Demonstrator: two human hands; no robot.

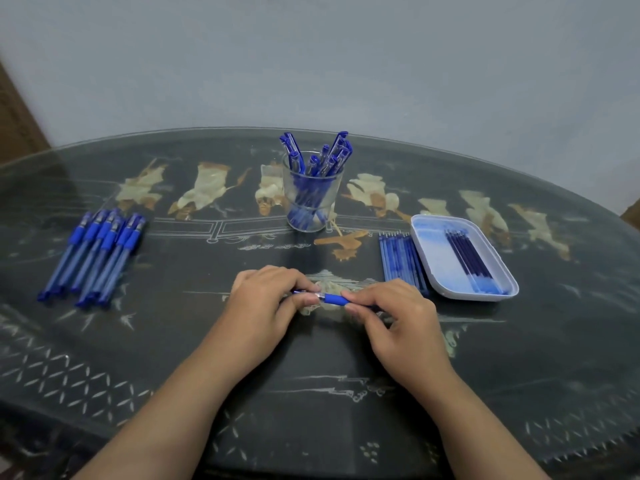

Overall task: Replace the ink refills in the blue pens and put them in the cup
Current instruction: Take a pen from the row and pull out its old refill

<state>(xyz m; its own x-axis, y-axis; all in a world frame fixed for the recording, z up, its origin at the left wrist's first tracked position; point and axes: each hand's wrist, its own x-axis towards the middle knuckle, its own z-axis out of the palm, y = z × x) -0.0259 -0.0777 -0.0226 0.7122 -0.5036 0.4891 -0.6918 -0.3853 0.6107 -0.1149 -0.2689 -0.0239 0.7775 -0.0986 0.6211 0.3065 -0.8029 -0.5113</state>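
Note:
Both hands hold one blue pen (331,298) level over the table's middle. My left hand (266,299) pinches its tip end and my right hand (394,313) grips the blue rubber sleeve and barrel; most of the barrel is hidden by the fingers. A clear cup (311,192) with several blue pens stands behind the hands. Several blue pens (97,254) lie in a bunch at the left. Loose refills (401,259) lie beside a white tray (436,268) that holds several darker refills (471,259).
The dark, glass-topped table (173,341) with inlaid figures runs to a grey wall at the back. Its near edge is close below my forearms.

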